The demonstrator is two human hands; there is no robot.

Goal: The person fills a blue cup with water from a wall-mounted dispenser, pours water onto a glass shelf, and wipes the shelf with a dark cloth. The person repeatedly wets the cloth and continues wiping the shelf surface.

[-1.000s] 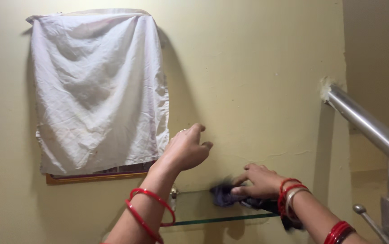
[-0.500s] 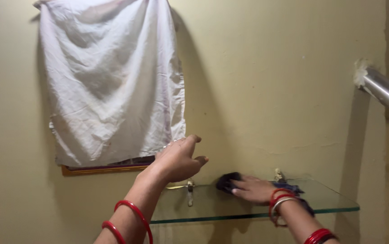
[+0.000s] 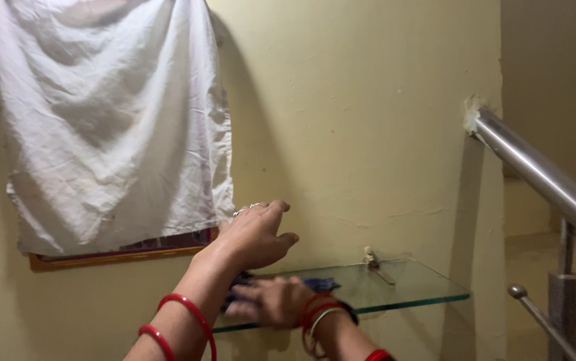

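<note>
We are pressing our right hand (image 3: 271,302) flat, palm down and fingers spread, on a dark blue cloth (image 3: 314,285) that is lying on the glass shelf (image 3: 408,287). The hand is not closing around the cloth; it is pinning it to the glass, and only a small dark edge is showing past our fingers, toward the middle of the shelf. Our left hand (image 3: 256,235) is hovering above the right one, loosely cupped and gripping nothing, its fingertips just beside the lower corner of the white cloth (image 3: 110,124). Our left forearm is crossing in front of the right hand, with red bangles (image 3: 187,324) around it; more red bangles and a silver one are sitting at the right wrist.

The shelf is jutting out from the pale yellow wall (image 3: 361,113), held by a small metal bracket (image 3: 375,262). The white cloth is draping over a wooden frame (image 3: 124,254), whose lower edge is peeking out. At the right, a steel handrail (image 3: 542,180) is slanting down from the wall.
</note>
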